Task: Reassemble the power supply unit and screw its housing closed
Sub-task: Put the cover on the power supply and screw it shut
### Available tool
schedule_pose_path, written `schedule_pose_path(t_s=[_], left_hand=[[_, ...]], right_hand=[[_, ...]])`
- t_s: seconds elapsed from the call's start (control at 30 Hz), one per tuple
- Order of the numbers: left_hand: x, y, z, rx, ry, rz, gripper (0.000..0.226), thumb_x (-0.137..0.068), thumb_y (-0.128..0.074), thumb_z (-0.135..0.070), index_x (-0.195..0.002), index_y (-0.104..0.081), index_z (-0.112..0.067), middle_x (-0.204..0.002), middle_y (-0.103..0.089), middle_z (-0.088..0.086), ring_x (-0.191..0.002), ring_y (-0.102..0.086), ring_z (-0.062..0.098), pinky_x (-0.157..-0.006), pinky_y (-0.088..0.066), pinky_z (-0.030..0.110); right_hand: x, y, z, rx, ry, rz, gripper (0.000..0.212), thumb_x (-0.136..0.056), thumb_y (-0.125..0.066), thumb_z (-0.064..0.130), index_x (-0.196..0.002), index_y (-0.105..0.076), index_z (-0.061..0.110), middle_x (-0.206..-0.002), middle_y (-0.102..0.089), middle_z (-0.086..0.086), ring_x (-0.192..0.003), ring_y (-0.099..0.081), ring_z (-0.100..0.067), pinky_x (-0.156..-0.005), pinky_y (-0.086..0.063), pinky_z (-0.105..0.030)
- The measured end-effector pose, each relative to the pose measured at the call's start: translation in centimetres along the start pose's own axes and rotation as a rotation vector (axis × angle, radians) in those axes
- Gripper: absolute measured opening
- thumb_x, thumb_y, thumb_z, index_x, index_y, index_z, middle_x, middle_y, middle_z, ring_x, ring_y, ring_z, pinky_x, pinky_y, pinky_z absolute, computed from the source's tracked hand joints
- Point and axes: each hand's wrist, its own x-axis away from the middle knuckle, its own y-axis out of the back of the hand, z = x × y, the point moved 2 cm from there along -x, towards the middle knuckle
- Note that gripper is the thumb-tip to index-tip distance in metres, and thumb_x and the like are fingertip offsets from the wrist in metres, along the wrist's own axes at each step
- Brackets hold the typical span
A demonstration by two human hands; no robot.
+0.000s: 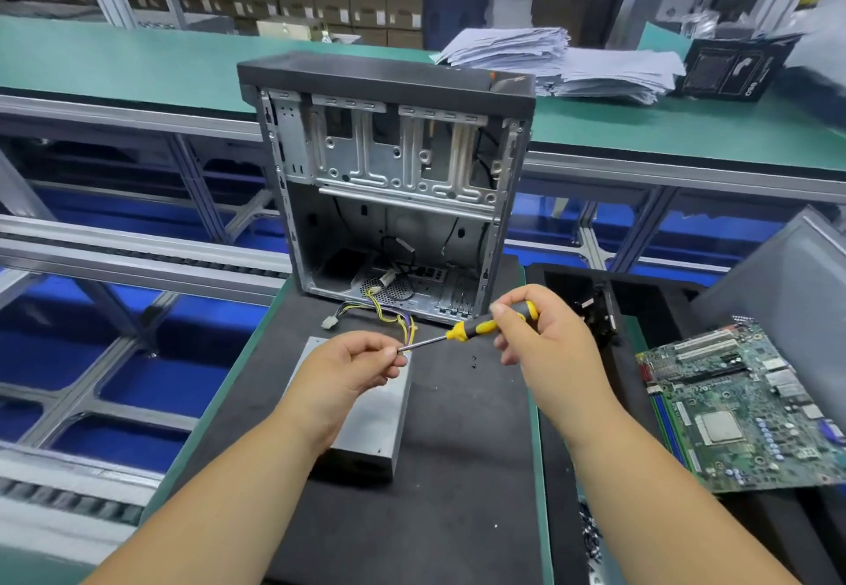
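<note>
The power supply unit [366, 410], a grey metal box, lies flat on the dark mat [458, 470] in front of me, its near end toward me and its far end toward the open computer case [389, 191]. My left forearm crosses over its left part, so I see only the right side of its top and the near face. A bundle of yellow and purple wires [393, 316] runs between its far end and the bottom of the case, with a small white connector [328, 322] lying on the mat just beside it.

My right hand [545, 342] grips the black and yellow handle of the screwdriver [476, 327], fingers curled round it, thumb on top. The shaft points to the left and a little down. My left hand [348, 367] is above the far end of the unit, and its thumb and fingertips pinch the tip of the shaft. Whether a screw sits between those fingers, I cannot tell; it is too small to see.

A few small dark screws [474, 360] lie on the mat just to the right of the unit, between my two hands.

The case stands upright at the far edge of the mat, its side open toward me. To the right a green motherboard [741, 406] rests tilted on a black tray [572, 401]. On the green bench [137, 62] behind there are stacks of paper [572, 62].
</note>
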Motion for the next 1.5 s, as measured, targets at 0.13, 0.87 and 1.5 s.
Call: schedule_pose_path(t_s=[0.13, 0.87, 1.5], left_hand=[[0.7, 1.1, 0.0, 0.069, 0.003, 0.111, 0.025, -0.1, -0.051, -0.026, -0.113, -0.068, -0.013, -0.112, -0.073, 0.009, -0.105, -0.069, 0.017, -0.09, -0.052, 0.025], [2.1, 4.5, 4.2, -1.005, -0.362, 0.393, 0.021, -0.073, -0.078, -0.038, -0.089, -0.065, -0.042, -0.106, -0.051, -0.017, -0.105, -0.043, 0.011, -0.1, -0.037, 0.028], [1.7, 4.5, 5.2, -0.981, -0.376, 0.34, 0.018, -0.077, -0.075, -0.041, -0.076, -0.058, -0.046, -0.1, -0.051, -0.02, -0.099, -0.042, 0.008, -0.093, -0.034, 0.023]], right_hand=[[1.2, -1.7, 0.3, 0.026, -0.033, -0.015, 0.012, -0.094, -0.062, 0.025, -0.082, -0.063, 0.028, -0.064, -0.063, 0.003, -0.056, -0.056, -0.009, -0.058, -0.049, -0.02], [6.6, -7.5, 2.5, 0.722, 0.024, 0.144, 0.013, -0.09, -0.061, 0.033, -0.08, -0.052, 0.031, -0.065, -0.058, 0.03, -0.056, -0.047, -0.006, -0.049, -0.03, -0.023], [4.3, -10.3, 6.3, 1.313, 0.075, 0.403, 0.036, -0.091, -0.054, 0.052, -0.068, -0.046, 0.026, -0.07, -0.047, 0.008, -0.068, -0.047, -0.015, -0.052, -0.032, -0.029]])
